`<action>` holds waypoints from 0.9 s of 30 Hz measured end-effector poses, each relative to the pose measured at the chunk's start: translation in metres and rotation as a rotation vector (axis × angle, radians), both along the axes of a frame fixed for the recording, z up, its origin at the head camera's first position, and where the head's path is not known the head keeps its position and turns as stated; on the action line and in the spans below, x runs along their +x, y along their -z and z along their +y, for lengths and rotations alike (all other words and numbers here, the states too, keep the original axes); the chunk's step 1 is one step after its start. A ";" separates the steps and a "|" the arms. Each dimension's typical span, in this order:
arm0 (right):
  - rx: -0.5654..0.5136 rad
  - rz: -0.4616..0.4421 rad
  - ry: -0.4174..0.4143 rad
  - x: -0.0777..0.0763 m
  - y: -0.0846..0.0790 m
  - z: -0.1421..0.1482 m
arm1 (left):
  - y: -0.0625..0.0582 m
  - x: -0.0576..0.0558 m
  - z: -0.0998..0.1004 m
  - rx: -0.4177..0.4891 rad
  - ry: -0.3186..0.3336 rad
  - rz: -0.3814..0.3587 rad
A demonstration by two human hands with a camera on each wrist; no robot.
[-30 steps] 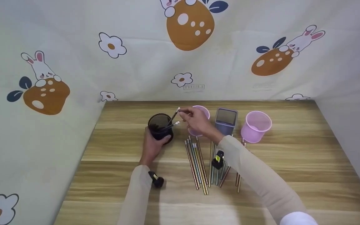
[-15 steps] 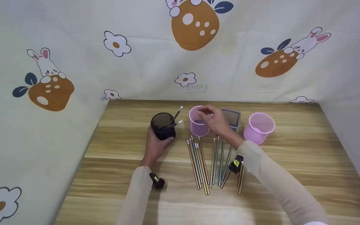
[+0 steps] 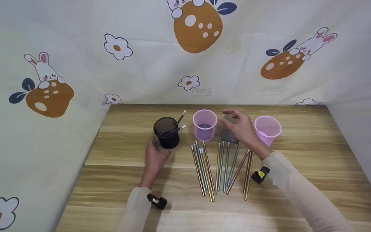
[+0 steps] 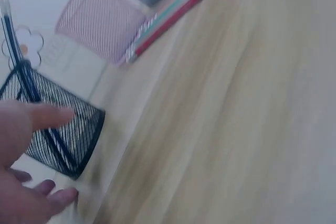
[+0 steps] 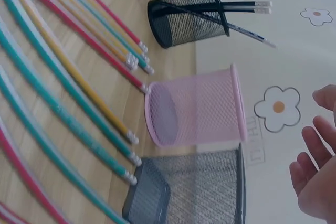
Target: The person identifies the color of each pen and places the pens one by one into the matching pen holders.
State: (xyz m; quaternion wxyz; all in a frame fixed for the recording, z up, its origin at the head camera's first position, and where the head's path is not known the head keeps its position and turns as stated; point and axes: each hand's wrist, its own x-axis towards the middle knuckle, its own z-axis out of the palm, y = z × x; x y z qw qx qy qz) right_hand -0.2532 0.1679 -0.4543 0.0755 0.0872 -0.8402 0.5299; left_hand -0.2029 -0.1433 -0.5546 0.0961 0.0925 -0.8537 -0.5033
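Observation:
A round black mesh pencil cup (image 3: pixel 170 139) stands upright at the left, with black pencils (image 3: pixel 180 118) leaning in it, white eraser ends up. My left hand (image 3: pixel 156 158) is beside its near left side; the left wrist view shows the thumb and fingers (image 4: pixel 64 195) extended and spread near the mesh. My right hand (image 3: pixel 242 127) hovers over the grey square mesh holder (image 3: pixel 229 136), covering part of it in the head view. Its fingers are loosely bent and hold nothing. In the right wrist view, this hand (image 5: pixel 321 169) is apart from the holders.
Between the black and grey holders stands a pink mesh cup (image 3: pixel 204 132); another pink cup (image 3: pixel 268 125) is at the right. Several coloured pencils (image 3: pixel 204 170) lie in front on the wooden table (image 3: pixel 114 180), with more pencils (image 3: pixel 227 167) to their right. A printed cloth (image 3: pixel 153 64) hangs behind.
My right hand has moved right, from the pencils in the black cup past the pink cup to over the grey holder. My left hand has loosened from the black cup and drawn slightly back.

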 end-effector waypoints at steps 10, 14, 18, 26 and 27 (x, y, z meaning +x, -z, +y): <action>0.065 0.193 0.091 0.014 0.004 0.045 | -0.010 0.018 0.029 0.018 -0.046 -0.146; 0.080 0.265 0.091 0.016 0.010 0.062 | -0.015 0.022 0.045 0.019 -0.024 -0.165; 0.115 0.188 0.114 0.024 0.015 0.079 | -0.019 0.023 0.057 -0.021 0.026 -0.192; 0.131 0.000 0.183 0.034 0.031 0.110 | -0.017 0.018 0.073 -0.088 0.056 -0.199; 0.111 -0.026 0.188 0.033 0.032 0.113 | -0.016 0.018 0.075 -0.091 0.057 -0.199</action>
